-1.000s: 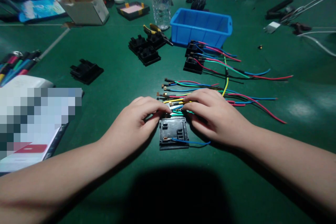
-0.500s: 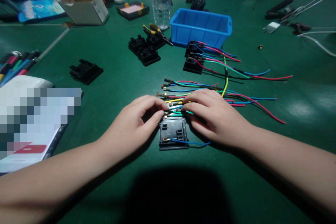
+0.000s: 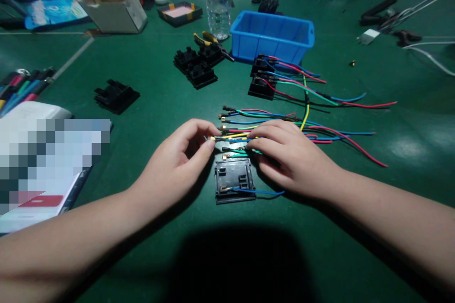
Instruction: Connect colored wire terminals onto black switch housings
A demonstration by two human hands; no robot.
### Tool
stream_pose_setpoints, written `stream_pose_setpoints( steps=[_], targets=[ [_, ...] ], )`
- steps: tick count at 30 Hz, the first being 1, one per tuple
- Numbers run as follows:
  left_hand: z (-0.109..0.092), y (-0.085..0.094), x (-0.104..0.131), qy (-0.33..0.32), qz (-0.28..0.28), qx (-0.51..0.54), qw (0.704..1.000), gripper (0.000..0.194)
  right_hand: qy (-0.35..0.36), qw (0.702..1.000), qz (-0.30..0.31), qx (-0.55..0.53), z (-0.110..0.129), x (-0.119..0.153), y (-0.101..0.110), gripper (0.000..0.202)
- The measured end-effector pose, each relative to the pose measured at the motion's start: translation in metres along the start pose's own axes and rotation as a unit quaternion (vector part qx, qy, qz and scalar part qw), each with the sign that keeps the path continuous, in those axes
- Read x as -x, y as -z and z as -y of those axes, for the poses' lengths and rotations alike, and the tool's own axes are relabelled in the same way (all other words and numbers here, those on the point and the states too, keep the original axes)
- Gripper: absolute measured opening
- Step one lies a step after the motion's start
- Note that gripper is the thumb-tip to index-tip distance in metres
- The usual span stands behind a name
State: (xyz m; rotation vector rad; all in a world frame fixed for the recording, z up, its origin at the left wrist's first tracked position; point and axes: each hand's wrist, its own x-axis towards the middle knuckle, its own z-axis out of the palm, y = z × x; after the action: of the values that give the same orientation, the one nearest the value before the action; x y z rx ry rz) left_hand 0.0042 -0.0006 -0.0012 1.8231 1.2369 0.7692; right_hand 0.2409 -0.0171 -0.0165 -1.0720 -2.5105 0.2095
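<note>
My left hand [image 3: 188, 154] is closed in a pinch at the brass terminal end of a wire [image 3: 213, 139], just left of a bunch of wires. Over the bunch of coloured wires [image 3: 236, 136] lies my right hand [image 3: 287, 151], its fingers bent and tips closed on the wires; its thumb is hidden. The bunch mixes red, yellow, green and blue wires, many with brass terminals at the left. Just below, a black plastic panel [image 3: 232, 175] lies flat with its slotted side up. One blue wire [image 3: 263, 193] is attached near its lower left.
Behind the wires are wired black parts [image 3: 262, 86], a blue bin [image 3: 272, 38], several black housings [image 3: 201, 75] and yellow-handled pliers [image 3: 204, 39]. A bottle [image 3: 218, 14] stands beside the bin. A phone [image 3: 60, 165] and another black housing [image 3: 116, 96] lie left.
My left hand has moved slightly left and up, and a brass terminal now shows at its fingertips. My right hand has stayed on the wires.
</note>
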Motion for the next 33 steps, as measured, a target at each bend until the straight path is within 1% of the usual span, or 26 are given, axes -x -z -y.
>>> stream_pose_setpoints(
  steps=[7, 10, 12, 16, 19, 24, 29, 33],
  targets=[
    [0.003, 0.002, 0.0, 0.0, -0.017, 0.016, 1.0, 0.01, 0.003, 1.0, 0.0, 0.007, 0.0, 0.0, 0.0, 0.021],
    [0.005, 0.002, 0.0, 0.014, -0.032, 0.051, 0.998, 0.01, 0.001, 1.0, 0.0, 0.007, 0.0, 0.0, 0.0, 0.021],
    [0.006, 0.001, 0.0, 0.025, -0.045, 0.094, 0.994, 0.009, 0.001, 1.0, 0.002, 0.007, 0.0, 0.0, 0.0, 0.022],
    [0.008, 0.002, 0.001, 0.051, -0.075, 0.198, 0.976, 0.007, 0.001, 1.0, 0.004, 0.006, 0.0, 0.0, 0.001, 0.022],
    [0.008, 0.003, 0.0, 0.063, -0.089, 0.244, 0.964, 0.009, 0.002, 1.0, 0.002, 0.007, 0.0, 0.0, 0.001, 0.023],
    [0.009, 0.002, -0.004, 0.044, -0.122, 0.314, 0.941, 0.014, 0.014, 1.0, -0.013, 0.001, 0.0, 0.001, 0.0, 0.023],
    [0.01, 0.001, -0.004, 0.032, -0.124, 0.333, 0.934, 0.014, 0.021, 0.999, -0.025, -0.003, 0.0, 0.0, 0.0, 0.021],
    [0.011, 0.002, -0.005, 0.044, -0.142, 0.334, 0.931, 0.011, 0.029, 0.998, -0.057, -0.003, 0.002, 0.001, 0.002, 0.018]
  ],
)
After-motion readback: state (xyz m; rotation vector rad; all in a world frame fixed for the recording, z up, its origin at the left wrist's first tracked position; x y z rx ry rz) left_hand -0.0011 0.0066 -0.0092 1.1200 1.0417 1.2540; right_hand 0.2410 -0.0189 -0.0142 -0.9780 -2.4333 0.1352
